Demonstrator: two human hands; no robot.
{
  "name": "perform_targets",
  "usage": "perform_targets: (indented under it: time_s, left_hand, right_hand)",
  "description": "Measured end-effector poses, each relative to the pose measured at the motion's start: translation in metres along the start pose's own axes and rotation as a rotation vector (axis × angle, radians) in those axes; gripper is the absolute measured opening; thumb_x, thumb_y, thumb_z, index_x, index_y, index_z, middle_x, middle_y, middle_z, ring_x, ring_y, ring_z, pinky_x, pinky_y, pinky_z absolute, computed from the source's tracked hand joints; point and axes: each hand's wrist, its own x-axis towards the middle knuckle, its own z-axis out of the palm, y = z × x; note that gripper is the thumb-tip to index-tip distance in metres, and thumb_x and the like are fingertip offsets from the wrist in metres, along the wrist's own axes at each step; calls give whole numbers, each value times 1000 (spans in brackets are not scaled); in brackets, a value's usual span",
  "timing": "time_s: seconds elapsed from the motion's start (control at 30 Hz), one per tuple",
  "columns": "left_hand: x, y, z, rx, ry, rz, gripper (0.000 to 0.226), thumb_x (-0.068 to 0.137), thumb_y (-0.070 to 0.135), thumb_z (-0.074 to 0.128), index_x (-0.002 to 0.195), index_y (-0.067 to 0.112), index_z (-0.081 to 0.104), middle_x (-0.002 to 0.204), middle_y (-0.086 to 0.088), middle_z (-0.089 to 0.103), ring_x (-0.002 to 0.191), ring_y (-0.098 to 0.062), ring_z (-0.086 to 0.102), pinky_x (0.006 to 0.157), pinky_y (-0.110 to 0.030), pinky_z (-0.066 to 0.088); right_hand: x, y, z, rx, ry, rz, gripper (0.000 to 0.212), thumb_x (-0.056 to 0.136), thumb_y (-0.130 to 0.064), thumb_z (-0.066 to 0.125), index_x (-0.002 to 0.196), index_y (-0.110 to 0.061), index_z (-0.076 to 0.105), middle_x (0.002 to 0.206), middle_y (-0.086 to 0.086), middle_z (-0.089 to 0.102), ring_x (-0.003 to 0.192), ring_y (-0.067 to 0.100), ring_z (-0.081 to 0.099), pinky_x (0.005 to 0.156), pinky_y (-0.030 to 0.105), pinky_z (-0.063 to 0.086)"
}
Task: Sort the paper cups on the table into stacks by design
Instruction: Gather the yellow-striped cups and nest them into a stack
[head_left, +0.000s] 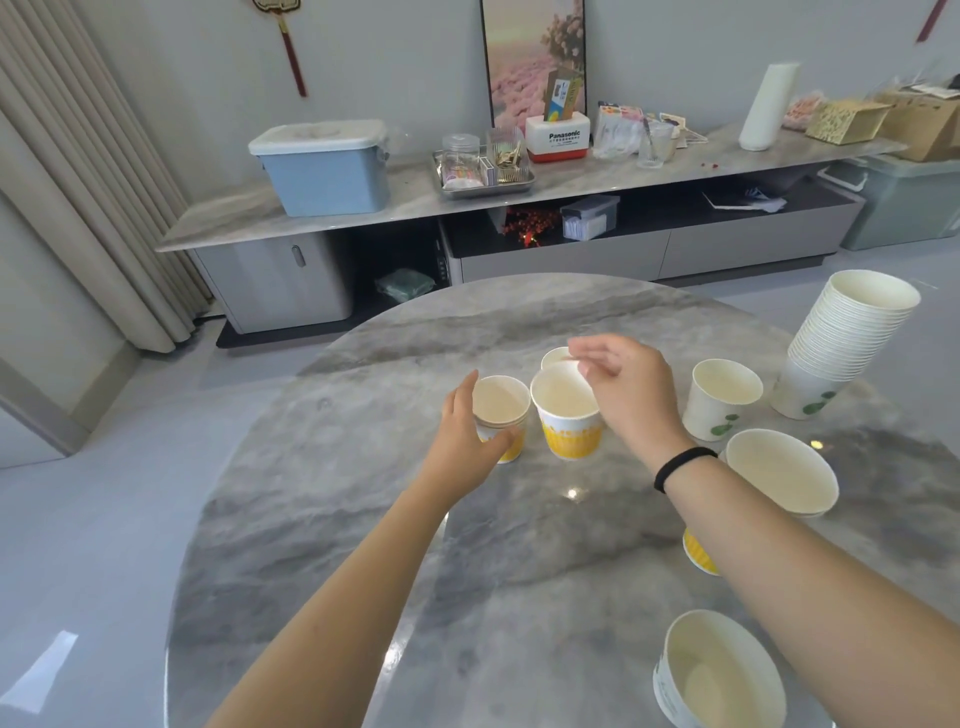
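My left hand (470, 441) wraps around a short stack of yellow-patterned cups (500, 410) standing on the round marble table (337, 519). My right hand (623, 389) pinches the far rim of a single yellow-patterned cup (569, 415) just right of that stack. Another cup (553, 357) peeks out behind it. A green-leaf cup (719, 397) stands alone to the right. A tall leaning stack of green-leaf cups (841, 343) is at the far right edge. A wide cup (782, 470) sits beside my right forearm, and a yellow cup (698, 553) shows partly under the arm.
A large pale cup (719, 673) stands near the table's front right edge. Beyond the table runs a low cabinet (363, 208) with a blue storage box (324, 169), a metal tray (485, 174) and boxes. Curtains hang at the left.
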Motion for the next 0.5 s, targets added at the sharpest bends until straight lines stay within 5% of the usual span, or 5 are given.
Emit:
perform_targets:
  time_s: [0.17, 0.3, 0.5]
  left_hand:
    - [3, -2, 10, -113, -9, -23, 100, 78, 27, 74, 150, 22, 5, 143, 1, 32, 133, -18, 38, 110, -34, 34]
    - [4, -2, 18, -234, 27, -28, 112, 73, 23, 78, 149, 28, -4, 138, 2, 37, 125, -14, 44, 99, -31, 40]
    - [9, -3, 26, -214, 37, 19, 116, 69, 30, 79, 148, 33, -6, 144, -6, 36, 130, -20, 43, 106, -40, 41]
  right_hand:
    - [19, -15, 30, 177, 136, -71, 23, 89, 1, 51, 102, -9, 66, 99, 2, 70, 97, 12, 66, 89, 20, 49]
    - [18, -6, 53, 56, 120, -70, 25, 90, 0, 48, 102, -9, 68, 104, 3, 71, 98, 13, 62, 80, 4, 42]
    - [10, 17, 54, -111, -16, -42, 33, 95, -4, 40, 117, -10, 63, 121, 3, 66, 115, 16, 57, 87, 7, 32]
